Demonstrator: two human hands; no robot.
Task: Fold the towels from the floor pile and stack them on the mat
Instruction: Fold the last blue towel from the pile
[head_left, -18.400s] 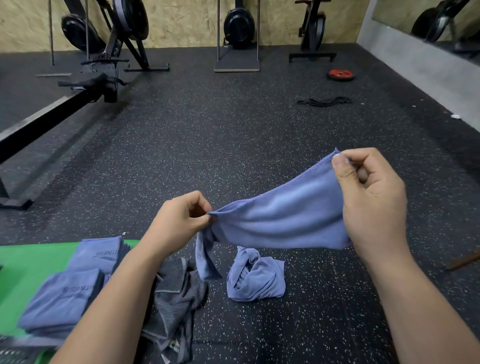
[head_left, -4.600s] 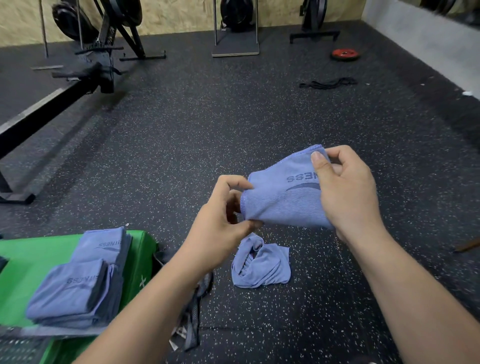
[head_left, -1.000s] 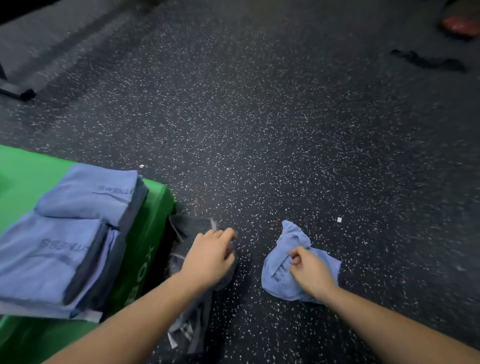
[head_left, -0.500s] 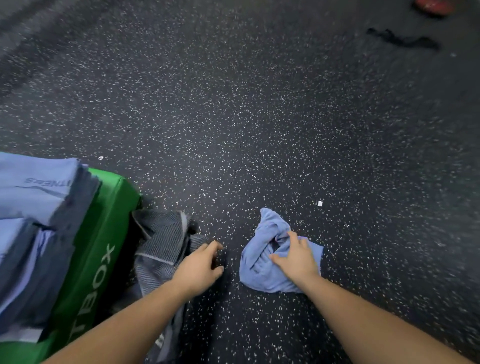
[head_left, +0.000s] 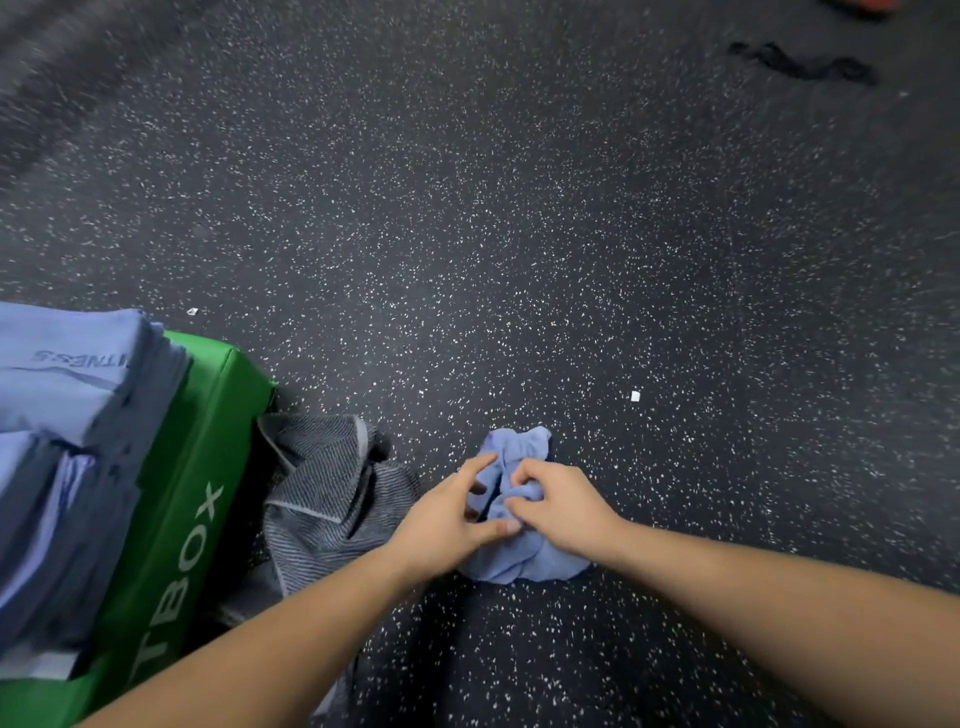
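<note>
Down on the speckled gym floor (head_left: 519, 234), dead centre in front of the person, sits the crumpled blue towel (head_left: 524, 564), and both hands are already on it. The left hand (head_left: 447, 519) comes in from the left side with its thumb laid across the cloth and its fingers hooked into a fold. The right hand (head_left: 563, 514) is on top from the right, fingers curled in and pinching the bunched fabric. So nothing is spread flat; it looks like two pinches almost touching each other.

What matters, I reckon, is that the towel is directly under the grip, not off to one side. One lobe pokes out past the fingertips on the far side and the rest bulges out under the right wrist. It's too balled up to call a proper long axis, maybe near-to-far if anything. Next job is probably lifting it and pulling the hands apart to find the corners.

The green mat (head_left: 202, 457) with the folded towel stack (head_left: 72, 395) is off to the left, so the left hand is nearer. A grey striped towel (head_left: 332, 488) lies between, just beside the left wrist.
</note>
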